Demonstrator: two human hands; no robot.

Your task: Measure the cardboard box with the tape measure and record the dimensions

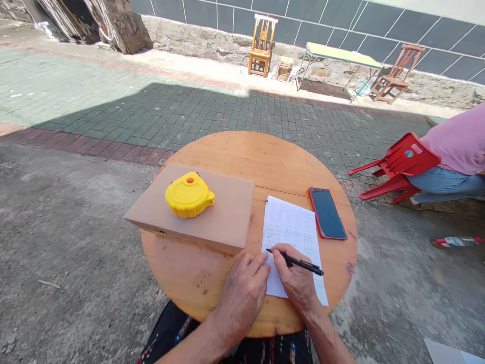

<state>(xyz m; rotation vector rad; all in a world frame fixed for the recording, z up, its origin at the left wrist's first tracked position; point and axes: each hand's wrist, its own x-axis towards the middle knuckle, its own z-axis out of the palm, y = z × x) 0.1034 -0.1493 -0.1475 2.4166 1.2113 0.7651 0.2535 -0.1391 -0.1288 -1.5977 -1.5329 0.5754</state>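
Note:
My right hand (pixel 294 275) is closed around a black pen (pixel 303 263), whose tip meets the left part of a white sheet of paper (pixel 291 217). Rows of handwriting cover the upper part of that sheet. Loosely bent, the fingers of my left hand (pixel 248 283) rest at the paper's left edge, with the fingertips touching it; nothing is gripped there. Just beyond my left hand lies a flat brown cardboard box (pixel 227 217), with a yellow tape measure (pixel 189 194) with a red button on top. To the right of the paper is a dark-screened phone (pixel 328 213) in a red case.
Everything stands on a round wooden table (pixel 261 151). At right, a person in a pink top (pixel 460 141) sits on a red plastic chair (pixel 407 159). A bottle (pixel 456 242) lies on the ground. Wooden chairs (pixel 261 48) and a folding table (pixel 341 54) line the far wall.

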